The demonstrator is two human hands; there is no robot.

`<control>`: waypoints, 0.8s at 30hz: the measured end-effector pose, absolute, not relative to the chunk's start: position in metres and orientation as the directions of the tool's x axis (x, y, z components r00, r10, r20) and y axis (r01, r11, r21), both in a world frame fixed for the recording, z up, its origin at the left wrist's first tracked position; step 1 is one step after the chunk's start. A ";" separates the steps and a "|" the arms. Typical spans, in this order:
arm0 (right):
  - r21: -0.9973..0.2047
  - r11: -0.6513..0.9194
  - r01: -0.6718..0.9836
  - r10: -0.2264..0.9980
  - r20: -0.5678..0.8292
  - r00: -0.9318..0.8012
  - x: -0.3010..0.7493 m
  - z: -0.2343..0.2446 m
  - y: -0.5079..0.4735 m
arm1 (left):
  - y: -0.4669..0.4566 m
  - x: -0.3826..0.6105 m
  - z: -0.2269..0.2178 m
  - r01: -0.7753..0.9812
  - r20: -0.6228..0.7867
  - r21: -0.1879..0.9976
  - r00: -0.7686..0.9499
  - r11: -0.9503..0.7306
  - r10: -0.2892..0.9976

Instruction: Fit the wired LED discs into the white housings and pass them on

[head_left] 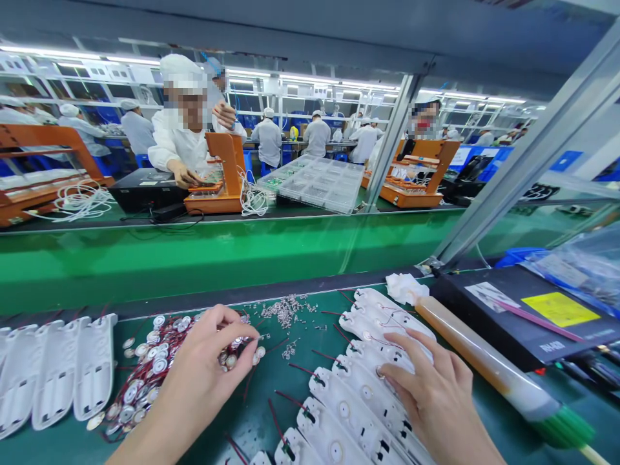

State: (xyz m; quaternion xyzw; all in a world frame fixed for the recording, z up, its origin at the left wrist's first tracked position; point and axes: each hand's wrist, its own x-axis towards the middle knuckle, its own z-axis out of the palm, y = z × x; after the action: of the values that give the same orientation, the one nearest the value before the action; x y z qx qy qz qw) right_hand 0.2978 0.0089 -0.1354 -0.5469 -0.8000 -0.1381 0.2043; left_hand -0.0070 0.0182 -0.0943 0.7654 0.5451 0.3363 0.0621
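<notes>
Pinching discs: left fingers | right fingers spread on white shells | bare mat between them

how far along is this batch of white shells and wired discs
Done: the row of white shells under the right hand already shows fitted discs. In hand: the left hand has its fingers in the pile of loose discs. Left: many loose discs remain, and the overlapped shells at far left show no discs.
</notes>
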 end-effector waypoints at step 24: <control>-0.256 0.689 0.678 0.626 0.682 -0.379 0.214 -0.104 -0.012 | -0.008 0.053 -0.088 -0.013 -0.217 0.975 0.199 0.224 0.956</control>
State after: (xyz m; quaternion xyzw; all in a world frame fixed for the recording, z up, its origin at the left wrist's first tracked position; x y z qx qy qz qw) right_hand 0.2136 -0.0121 -0.1035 -0.3929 -0.8297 -0.0328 0.3952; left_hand 0.0534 -0.0076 -0.0883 0.4791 0.4918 0.3982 0.6084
